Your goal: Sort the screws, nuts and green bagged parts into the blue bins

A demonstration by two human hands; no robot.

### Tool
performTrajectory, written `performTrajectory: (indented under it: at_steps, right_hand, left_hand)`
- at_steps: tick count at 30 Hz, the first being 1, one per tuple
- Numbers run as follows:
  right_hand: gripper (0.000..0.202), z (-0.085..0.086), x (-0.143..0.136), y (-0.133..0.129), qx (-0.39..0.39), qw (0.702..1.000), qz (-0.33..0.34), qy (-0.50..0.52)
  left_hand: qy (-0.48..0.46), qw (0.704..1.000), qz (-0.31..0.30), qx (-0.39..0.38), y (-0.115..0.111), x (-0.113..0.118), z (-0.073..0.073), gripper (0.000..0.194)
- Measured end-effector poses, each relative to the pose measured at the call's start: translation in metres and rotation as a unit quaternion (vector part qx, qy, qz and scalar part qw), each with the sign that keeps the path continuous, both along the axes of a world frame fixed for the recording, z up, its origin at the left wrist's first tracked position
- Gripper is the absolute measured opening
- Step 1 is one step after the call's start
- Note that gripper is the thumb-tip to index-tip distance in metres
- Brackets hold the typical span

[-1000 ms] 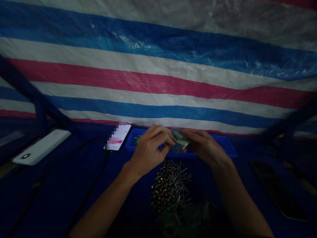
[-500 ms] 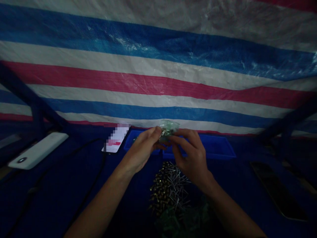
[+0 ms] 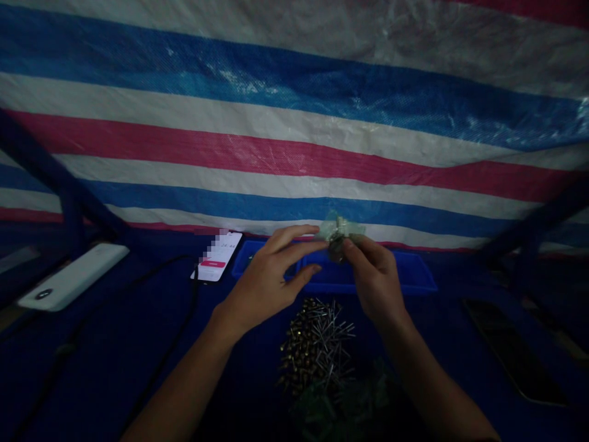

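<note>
Since half a second ago, one small green part (image 3: 339,232) shifts right, now pinched by the right hand (image 3: 375,279) above one blue tray (image 3: 416,276); the left hand (image 3: 271,279), fingers spread, touches its left edge.

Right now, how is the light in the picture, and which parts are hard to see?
Head view: dim overall; the striped tarp is brightest. The part between the left hand and right hand is blurred. The pile of pins fades into shadow, and the tarp lines bow from lens distortion.
</note>
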State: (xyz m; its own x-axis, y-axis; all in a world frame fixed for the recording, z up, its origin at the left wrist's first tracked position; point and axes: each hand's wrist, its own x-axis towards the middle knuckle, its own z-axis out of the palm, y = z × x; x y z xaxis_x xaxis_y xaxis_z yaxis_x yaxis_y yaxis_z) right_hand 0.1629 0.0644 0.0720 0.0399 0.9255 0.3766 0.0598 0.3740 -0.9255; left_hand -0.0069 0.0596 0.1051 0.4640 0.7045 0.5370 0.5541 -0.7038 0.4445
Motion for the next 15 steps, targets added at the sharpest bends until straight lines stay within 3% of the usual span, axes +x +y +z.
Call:
performTrajectory:
  at_steps: [2,5,8,10,12,15]
  right_hand:
    - [0.023,0.010,0.004,-0.007,0.063,0.994,-0.092,-0.021]
    - [0.021,0.028,0.007,-0.020,0.187,0.953,-0.230,-0.063]
    - [0.025,0.040,0.000,-0.020,0.276,0.906,-0.285,-0.147]
    - [0.026,0.038,-0.008,-0.011,0.281,0.897,-0.243,-0.238]
    - [0.030,0.029,-0.013,0.001,0.237,0.899,-0.139,-0.340]
    - [0.048,0.008,-0.003,0.004,0.137,0.878,0.013,-0.459]
  left_hand:
    - [-0.022,1.000,0.006,0.001,0.000,-0.007,0.005,0.027]
    - [-0.079,0.996,0.027,0.014,0.000,-0.017,0.013,0.022]
    - [-0.120,0.991,0.058,0.024,-0.001,-0.026,0.019,0.020]
    - [-0.132,0.988,0.081,0.027,-0.003,-0.031,0.023,0.019]
    - [-0.131,0.986,0.103,0.030,-0.005,-0.036,0.025,0.018]
    - [-0.107,0.985,0.132,0.041,-0.005,-0.042,0.027,0.019]
